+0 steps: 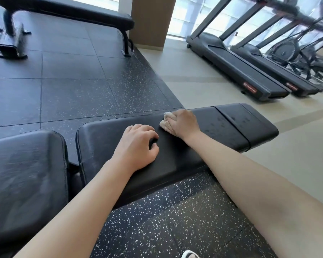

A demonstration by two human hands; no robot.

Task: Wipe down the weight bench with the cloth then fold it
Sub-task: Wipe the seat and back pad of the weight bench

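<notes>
Black padded weight bench tabletop under wipe.
Right hand grips crumpled beige cloth on pad; left hand rests alongside, fingers loosely curled, empty.

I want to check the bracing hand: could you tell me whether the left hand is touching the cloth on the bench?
Apart. The head view shows the left hand resting on the bench pad, with bare black pad between its fingers and the cloth under the right hand.
</notes>
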